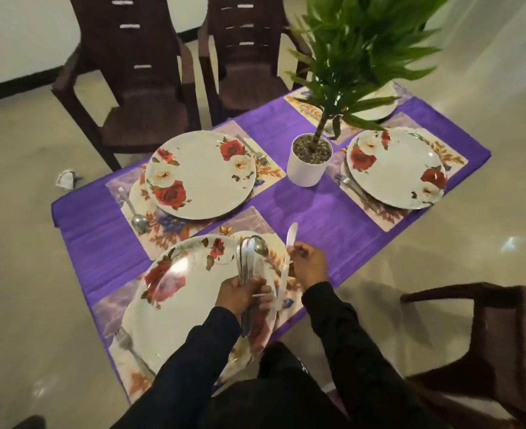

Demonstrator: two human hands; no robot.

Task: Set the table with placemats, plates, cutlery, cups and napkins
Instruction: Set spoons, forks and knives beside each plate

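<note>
Purple tablecloth [302, 212] covering table, four floral placemats lying on it. Near plate [175, 292] sitting on near placemat [113, 311], fork [128, 345] lying along plate's left side. Potted plant [309, 159] standing mid-table between far plates. Left hand [243, 294] gripping spoon bundle [250, 258] over near plate, fingers wrapping handles. Right hand [309, 263] pinching white knife [291, 238], blade pointing up, just right of plate.

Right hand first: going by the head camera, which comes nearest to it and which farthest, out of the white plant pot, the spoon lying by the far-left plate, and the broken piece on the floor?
Measured from the right hand:
1. White plant pot, at the table's middle, just beyond the hand.
2. Spoon, lying on the placemat left of the far-left plate.
3. Broken piece, on the floor off the table's left edge.
</note>
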